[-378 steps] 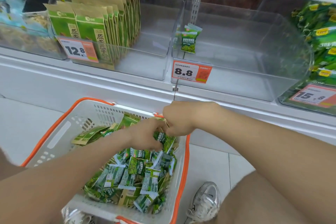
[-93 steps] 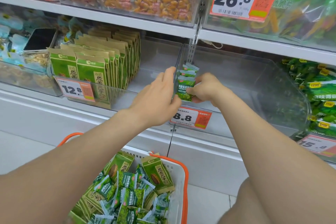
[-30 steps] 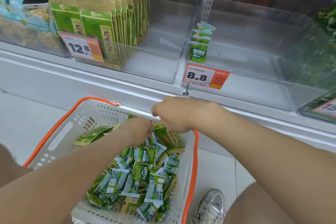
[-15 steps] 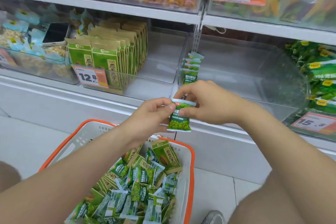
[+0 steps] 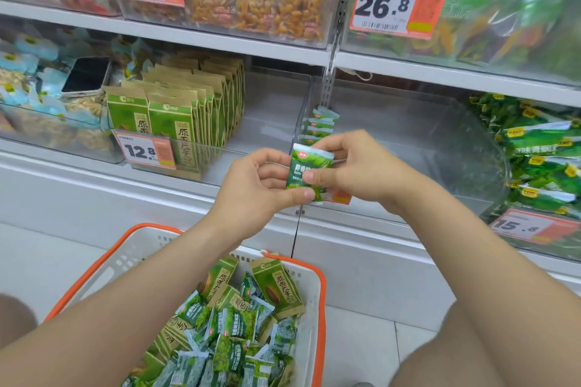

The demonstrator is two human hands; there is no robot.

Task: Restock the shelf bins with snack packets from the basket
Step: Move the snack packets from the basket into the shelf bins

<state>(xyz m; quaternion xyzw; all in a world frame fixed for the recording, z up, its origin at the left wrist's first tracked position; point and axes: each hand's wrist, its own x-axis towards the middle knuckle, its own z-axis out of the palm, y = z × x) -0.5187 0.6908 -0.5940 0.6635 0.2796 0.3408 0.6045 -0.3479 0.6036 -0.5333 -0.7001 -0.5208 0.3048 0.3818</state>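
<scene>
Both bare forearms reach forward from the near edge and meet in the middle, in front of the lower shelf. The left hand (image 5: 254, 185) is turned palm-right, its fingers (image 5: 273, 163) curled behind one small green snack packet (image 5: 306, 163) and its thumb pressed on the packet's lower front. The right hand (image 5: 355, 166) comes in from the right, fingers curled round the packet's far side and thumb across its front. The two hands pinch this single packet between them. It stands upright in the air, just in front of the lip of a clear bin (image 5: 440, 135) and above the far rim of the basket (image 5: 319, 292).

At the left front corner of that bin stands a short row of matching packets (image 5: 320, 122); at least four tops show, the nearest hidden behind the hands. The bin to its left holds two rows of green-and-brown pouches (image 5: 176, 116).

The white basket with its orange rim sits near and low. It holds a heap of small green packets, too many to count, and several of the larger pouches.

Four price tags read clearly, 15.8, 26.8, 12.8 (image 5: 143, 151) and 15.8. A fifth is mostly covered by the right hand.
</scene>
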